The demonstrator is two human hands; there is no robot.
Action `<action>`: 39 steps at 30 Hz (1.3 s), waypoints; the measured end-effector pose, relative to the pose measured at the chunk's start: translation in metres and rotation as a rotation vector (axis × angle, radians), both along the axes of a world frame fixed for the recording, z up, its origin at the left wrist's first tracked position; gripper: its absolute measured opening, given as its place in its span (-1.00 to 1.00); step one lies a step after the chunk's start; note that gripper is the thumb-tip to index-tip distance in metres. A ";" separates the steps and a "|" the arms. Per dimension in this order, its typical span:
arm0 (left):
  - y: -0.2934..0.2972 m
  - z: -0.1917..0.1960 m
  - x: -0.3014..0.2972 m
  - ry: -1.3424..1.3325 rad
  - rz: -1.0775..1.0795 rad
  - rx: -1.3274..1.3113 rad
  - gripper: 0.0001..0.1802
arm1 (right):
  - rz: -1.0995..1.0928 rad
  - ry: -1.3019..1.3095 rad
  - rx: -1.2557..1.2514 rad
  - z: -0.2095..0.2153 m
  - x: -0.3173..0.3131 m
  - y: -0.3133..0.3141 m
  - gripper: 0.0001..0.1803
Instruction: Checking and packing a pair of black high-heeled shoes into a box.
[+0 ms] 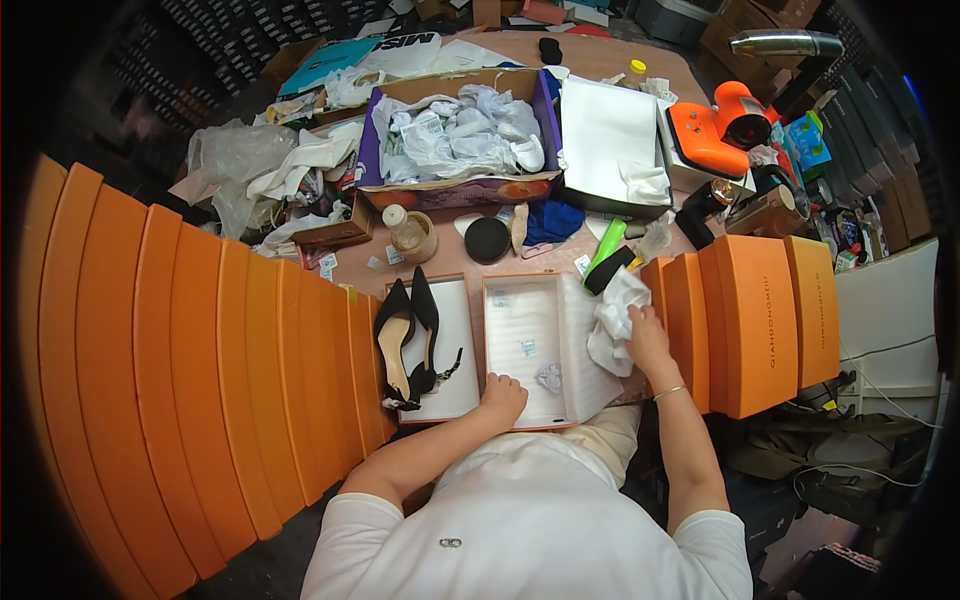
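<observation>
My left hand (506,399) curls its fingers over the near left edge of an open shoebox (520,340). Inside the box lie a small sachet (527,349) and a little crumpled wad (548,377). White foam sheet (592,375) drapes over the box's right side. Above this sheet, my right hand (648,338) grips a bunch of crumpled white tissue paper (620,318). To the left, a pair of black pointed heels (408,340) with ankle straps lies in a shallow white-lined box tray (455,340).
Orange boxes (190,390) stand in a long row at left, with several more orange boxes (740,325) at right. Behind are a purple carton (455,185) of crumpled paper, a round black tin (488,240), a green-and-black tool (608,262) and an orange device (720,128).
</observation>
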State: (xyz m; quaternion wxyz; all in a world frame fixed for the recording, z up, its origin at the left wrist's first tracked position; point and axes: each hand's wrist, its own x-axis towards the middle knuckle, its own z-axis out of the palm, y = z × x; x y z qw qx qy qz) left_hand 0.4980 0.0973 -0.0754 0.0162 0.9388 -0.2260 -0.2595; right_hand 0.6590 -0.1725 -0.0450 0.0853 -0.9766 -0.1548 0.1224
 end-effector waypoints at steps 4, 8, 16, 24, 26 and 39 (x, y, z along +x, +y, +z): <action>-0.006 -0.013 0.004 -0.147 0.029 -0.017 -0.77 | -0.074 0.205 -0.121 -0.013 0.004 0.009 0.05; -0.006 -0.035 -0.001 -0.083 0.076 -0.076 -0.78 | -0.009 -0.039 -0.058 0.076 0.009 0.031 0.08; -0.006 0.004 0.012 -0.013 0.097 -0.141 -0.89 | 0.276 0.096 0.674 0.066 0.001 0.118 -0.74; -0.003 0.071 -0.010 -0.403 0.383 -0.397 -0.86 | 0.303 -0.020 0.144 -0.054 0.021 0.176 -0.77; 0.001 0.060 -0.025 -0.269 0.444 -0.544 -0.86 | 0.296 -0.090 0.145 -0.063 0.015 0.176 -0.79; 0.029 0.039 -0.059 -0.223 0.996 -0.852 -0.84 | 0.165 0.217 0.667 -0.028 0.006 0.169 -0.75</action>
